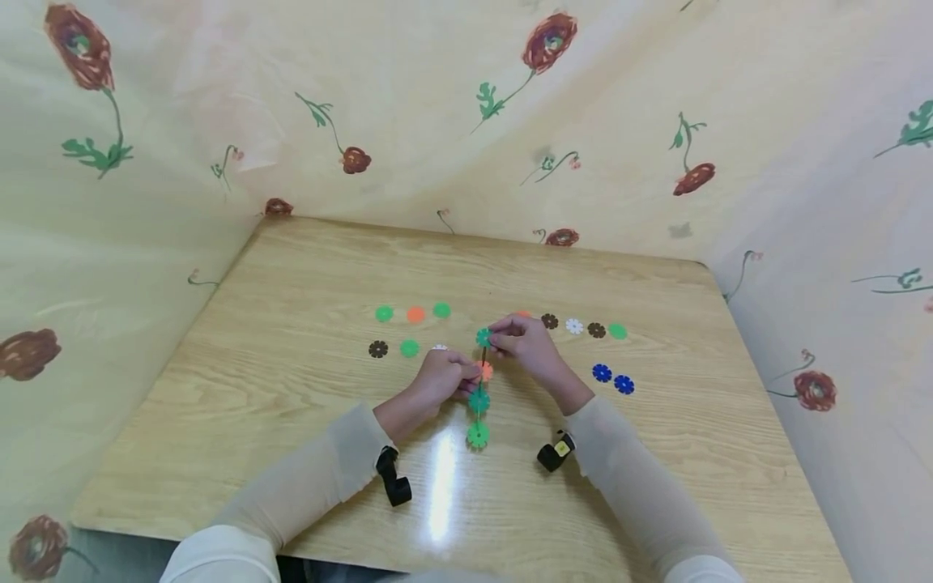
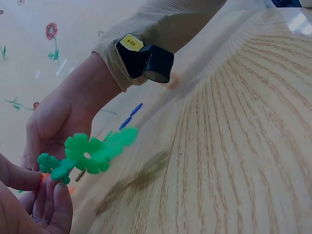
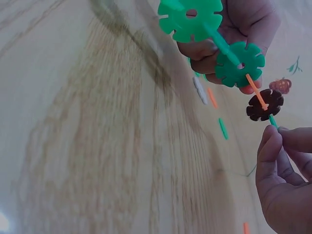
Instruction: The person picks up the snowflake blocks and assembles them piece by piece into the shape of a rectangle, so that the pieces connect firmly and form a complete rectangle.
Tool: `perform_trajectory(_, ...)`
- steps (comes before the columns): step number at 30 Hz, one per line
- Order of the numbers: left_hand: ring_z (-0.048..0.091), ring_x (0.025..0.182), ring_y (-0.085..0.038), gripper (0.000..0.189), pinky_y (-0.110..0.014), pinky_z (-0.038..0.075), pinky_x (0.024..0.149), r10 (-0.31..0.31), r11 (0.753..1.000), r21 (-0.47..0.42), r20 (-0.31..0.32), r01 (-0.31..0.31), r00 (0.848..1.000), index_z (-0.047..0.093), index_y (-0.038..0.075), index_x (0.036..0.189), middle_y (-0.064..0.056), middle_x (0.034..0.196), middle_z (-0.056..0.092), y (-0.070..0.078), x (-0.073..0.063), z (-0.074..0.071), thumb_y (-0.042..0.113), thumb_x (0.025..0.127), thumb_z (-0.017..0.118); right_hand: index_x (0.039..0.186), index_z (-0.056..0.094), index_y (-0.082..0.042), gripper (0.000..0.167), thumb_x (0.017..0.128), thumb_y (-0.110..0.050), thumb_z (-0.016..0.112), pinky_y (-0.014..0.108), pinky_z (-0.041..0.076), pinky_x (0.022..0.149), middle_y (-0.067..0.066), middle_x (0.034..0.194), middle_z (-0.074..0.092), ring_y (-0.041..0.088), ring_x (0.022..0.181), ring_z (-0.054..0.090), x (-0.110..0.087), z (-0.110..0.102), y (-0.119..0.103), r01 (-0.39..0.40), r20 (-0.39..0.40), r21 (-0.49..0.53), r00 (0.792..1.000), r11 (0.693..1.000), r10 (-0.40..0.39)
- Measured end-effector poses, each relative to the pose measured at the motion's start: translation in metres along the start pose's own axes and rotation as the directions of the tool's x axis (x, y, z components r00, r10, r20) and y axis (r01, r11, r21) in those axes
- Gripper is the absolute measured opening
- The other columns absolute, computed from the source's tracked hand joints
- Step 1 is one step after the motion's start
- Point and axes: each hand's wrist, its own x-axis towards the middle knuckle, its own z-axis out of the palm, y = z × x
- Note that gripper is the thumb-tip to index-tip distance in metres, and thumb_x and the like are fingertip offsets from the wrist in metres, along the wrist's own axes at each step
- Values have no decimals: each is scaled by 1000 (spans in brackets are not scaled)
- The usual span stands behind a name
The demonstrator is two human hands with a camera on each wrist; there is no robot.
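Note:
A chain of slotted, flower-shaped plastic building discs is held up over the table between both hands. In the head view, my left hand (image 1: pixel 440 379) pinches the chain near its orange disc (image 1: pixel 486 371), with green discs (image 1: pixel 478 436) hanging off toward me. My right hand (image 1: pixel 530 346) pinches the green disc (image 1: pixel 483 337) at the far end between thumb and fingers. A dark brown disc (image 3: pixel 265 105) sits between the orange and that end green one, slotted edgewise, in the right wrist view. My left fingers partly cover the orange disc in the left wrist view.
Loose discs lie flat on the wooden table (image 1: pixel 291 267): green, orange, dark and white ones to the left, including a dark disc (image 1: pixel 378 349). Right of the hands are a white disc (image 1: pixel 574 326), others in a row, and two blue discs (image 1: pixel 602 373). Flowered cloth (image 1: pixel 437 121) surrounds the table.

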Motion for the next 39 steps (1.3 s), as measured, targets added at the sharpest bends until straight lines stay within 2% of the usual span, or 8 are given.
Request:
perform_trajectory(7, 65, 64, -14, 14, -26, 59, 60, 7, 1000, 15, -19, -6, 1000, 74, -8, 94, -8, 74, 70, 1, -1, -2, 5, 92, 69, 112, 66, 11, 18, 95, 3, 66, 28, 61, 73, 14, 94, 70, 16, 79, 68, 1, 3, -1, -6, 21, 4, 1000, 1000, 6)
perform_trajectory(15, 62, 60, -13, 9, -22, 56, 55, -5, 1000, 23, -66, 6, 998, 74, -6, 89, -7, 70, 68, -1, 0, -1, 1, 91, 68, 108, 66, 14, 16, 93, 8, 66, 28, 62, 73, 17, 96, 70, 17, 78, 69, 4, 8, 5, 16, 3, 8, 1000, 1000, -16)
perform_trajectory(22, 57, 54, -12, 11, -20, 50, 49, -7, 996, 83, -110, 17, 994, 74, -4, 81, -6, 64, 65, -2, -1, 1, -1, 90, 68, 104, 67, 14, 13, 91, 10, 67, 27, 62, 70, 19, 95, 71, 15, 74, 69, 1, 13, 7, 15, -17, -13, 1000, 1000, -15)
perform_trajectory(27, 58, 52, -13, 12, -20, 51, 48, 7, 995, 102, -124, 6, 992, 74, -5, 80, -7, 63, 66, -5, 0, 1, -1, 90, 68, 103, 68, 14, 12, 92, 9, 67, 28, 62, 69, 22, 97, 71, 14, 73, 68, -3, 19, 0, 52, -14, -69, 998, 996, -53)
perform_trajectory(32, 61, 54, -13, 9, -23, 56, 51, 13, 996, 84, -94, -5, 995, 74, -6, 85, -9, 66, 68, -3, 2, -4, -1, 90, 69, 105, 68, 12, 13, 93, 8, 67, 29, 62, 72, 23, 98, 70, 17, 76, 68, -3, 18, -5, 54, -20, -65, 998, 996, -56)
perform_trajectory(36, 63, 56, -14, 11, -26, 58, 55, -11, 995, 96, -22, 13, 1000, 74, -6, 87, -10, 69, 69, 2, 3, -11, 3, 91, 69, 109, 66, 12, 17, 94, 6, 66, 33, 62, 76, 20, 98, 69, 21, 80, 68, -3, 16, -6, 9, -18, -21, 1000, 1000, -10)
perform_trajectory(39, 62, 58, -16, 15, -26, 57, 54, -2, 994, 106, -19, 4, 1000, 74, -4, 90, -11, 72, 69, 9, 6, -16, 9, 94, 67, 111, 66, 10, 17, 95, 4, 65, 33, 62, 76, 16, 95, 70, 21, 81, 69, -2, 13, -4, -29, -28, -2, 999, 1000, 29)
